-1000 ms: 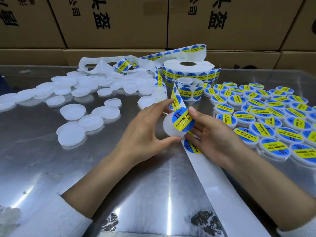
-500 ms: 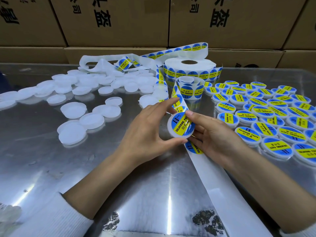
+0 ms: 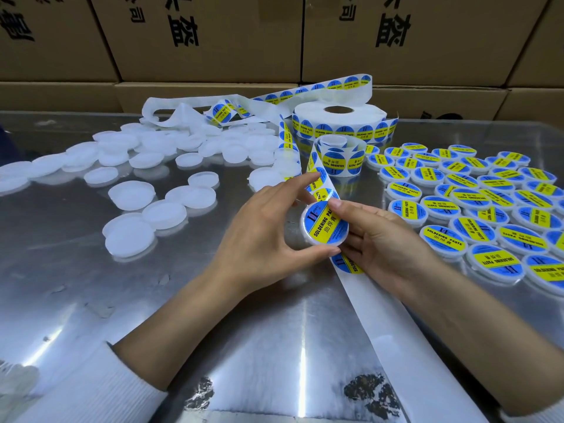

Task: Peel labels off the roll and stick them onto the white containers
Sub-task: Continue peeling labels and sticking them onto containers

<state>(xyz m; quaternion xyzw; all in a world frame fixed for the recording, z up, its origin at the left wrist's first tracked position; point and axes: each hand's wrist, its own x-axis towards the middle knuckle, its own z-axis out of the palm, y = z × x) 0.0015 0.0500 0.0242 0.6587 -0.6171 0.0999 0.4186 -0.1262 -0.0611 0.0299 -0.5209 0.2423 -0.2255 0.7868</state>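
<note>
White sleeve cuffs at 7 and 5 o'clock, bare forearms running up over the shiny metal worktop. Empty white backing strip lies on the worktop from 5 o'clock up to centre, passing under the right hand; one blue-yellow label on it shows just below the held container.

Centre: left hand grips a round white container, thumb curled under its lower rim, index finger stretched over the top edge toward 12. Container is tilted, face toward the camera, carrying a blue-yellow "SOLDERING PASTE" label on its lid. Right hand holds the container's right side, thumb pressing down on the label face, other fingers curled behind.

At 3 o'clock: labelled containers packed in rows, flat on the worktop, labels up.

At 9 to 11 o'clock: plain white containers, loosely scattered, some overlapping.

Toward 12: label strip rises from the hands to a small coil; just behind it the big label roll lies flat, core hole up. Loose strip loops off to 11 in a crumpled white tangle.

Far edge: stacked cardboard boxes with black printed characters.
</note>
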